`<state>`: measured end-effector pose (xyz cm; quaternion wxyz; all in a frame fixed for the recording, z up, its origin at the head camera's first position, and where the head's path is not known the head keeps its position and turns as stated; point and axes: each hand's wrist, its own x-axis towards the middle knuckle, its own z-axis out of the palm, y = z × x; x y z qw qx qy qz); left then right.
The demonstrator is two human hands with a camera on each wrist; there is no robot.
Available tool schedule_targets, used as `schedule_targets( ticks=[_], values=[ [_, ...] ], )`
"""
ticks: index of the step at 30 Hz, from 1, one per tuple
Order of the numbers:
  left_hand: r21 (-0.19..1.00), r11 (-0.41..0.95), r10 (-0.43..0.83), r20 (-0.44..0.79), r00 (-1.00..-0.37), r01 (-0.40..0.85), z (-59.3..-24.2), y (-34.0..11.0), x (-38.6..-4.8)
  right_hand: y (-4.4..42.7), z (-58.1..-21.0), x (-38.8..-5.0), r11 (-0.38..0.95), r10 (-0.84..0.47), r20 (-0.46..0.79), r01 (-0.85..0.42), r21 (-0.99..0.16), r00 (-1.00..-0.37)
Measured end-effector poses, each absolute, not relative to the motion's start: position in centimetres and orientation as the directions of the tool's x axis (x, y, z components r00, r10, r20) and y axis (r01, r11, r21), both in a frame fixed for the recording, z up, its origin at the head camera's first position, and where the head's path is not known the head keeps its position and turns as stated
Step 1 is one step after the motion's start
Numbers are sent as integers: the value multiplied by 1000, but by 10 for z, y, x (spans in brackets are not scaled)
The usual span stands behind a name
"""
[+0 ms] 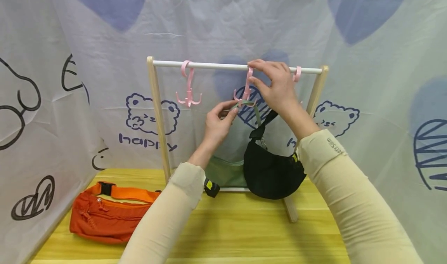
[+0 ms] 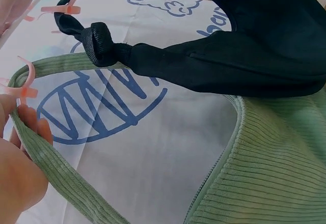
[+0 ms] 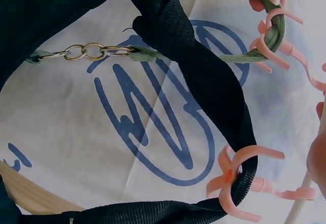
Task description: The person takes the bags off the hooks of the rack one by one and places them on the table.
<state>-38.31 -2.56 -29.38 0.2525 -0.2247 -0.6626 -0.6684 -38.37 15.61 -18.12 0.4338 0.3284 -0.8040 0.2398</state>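
Observation:
My left hand (image 1: 219, 125) pinches the strap (image 2: 61, 175) of a green corduroy bag (image 1: 227, 172), right beside the prongs of the middle pink hook (image 1: 247, 86). The strap lies over those prongs. With thumb and fingers, my right hand (image 1: 277, 84) holds the top of the same hook at the white rod. A black crescent-shaped bag (image 1: 272, 172) hangs in front of the green one. Its strap (image 3: 216, 89) loops over another pink hook (image 3: 229, 175), mostly hidden behind my right hand in the head view. A metal chain (image 3: 86, 51) joins the green strap to its bag.
The rack's white rod (image 1: 216, 66) sits between wooden posts (image 1: 158, 116). A left pink hook (image 1: 189, 89) hangs with bare prongs. On the yellow wood-grain table (image 1: 223, 233) lies an orange-red waist bag (image 1: 108, 221). A printed white cloth (image 1: 115, 70) stands behind.

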Motion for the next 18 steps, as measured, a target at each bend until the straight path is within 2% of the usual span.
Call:
schedule_targets(
  ticks=[7,13,18],
  values=[
    [774,1,-88,631,-771,634,-291,-27,-381,153,-183,-384,666,-305,866,-738,-103,-397],
    [785,-30,-117,612,-782,619,-288,-27,-380,153,-186,-386,647,-296,893,-759,-75,-341],
    [786,-68,-128,604,-787,614,-286,-26,-379,154,-186,-387,638,-298,899,-768,-64,-322]
  ],
)
